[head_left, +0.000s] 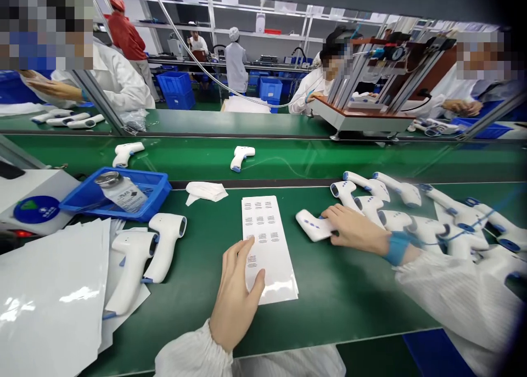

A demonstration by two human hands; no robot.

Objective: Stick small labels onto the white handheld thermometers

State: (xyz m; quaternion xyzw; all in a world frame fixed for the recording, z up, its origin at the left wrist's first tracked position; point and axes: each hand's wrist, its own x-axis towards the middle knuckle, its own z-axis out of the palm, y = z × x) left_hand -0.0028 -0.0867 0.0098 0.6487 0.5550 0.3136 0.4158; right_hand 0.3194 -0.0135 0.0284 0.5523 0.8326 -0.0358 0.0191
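Observation:
My left hand (235,293) lies over a white sheet of printed labels (275,270), its thumb apart from the other fingers and nothing held. Some of the printed labels are hidden under the fingertips. To the right of the sheet, my right hand (357,230) is closed on a white infrared thermometer (313,226) with small blue buttons, held low over the green bench. A blue band circles my right wrist. Past that hand, several more white thermometers (395,219) lie crowded together at the right.
Two thermometers (167,245) lie on papers at left, beside a glossy white stack (53,289). A blue tray (156,193) holds a metal-lidded bottle (123,191). A crumpled white cloth (206,191) sits near the green conveyor (185,157), which carries two thermometers. Co-workers are beyond.

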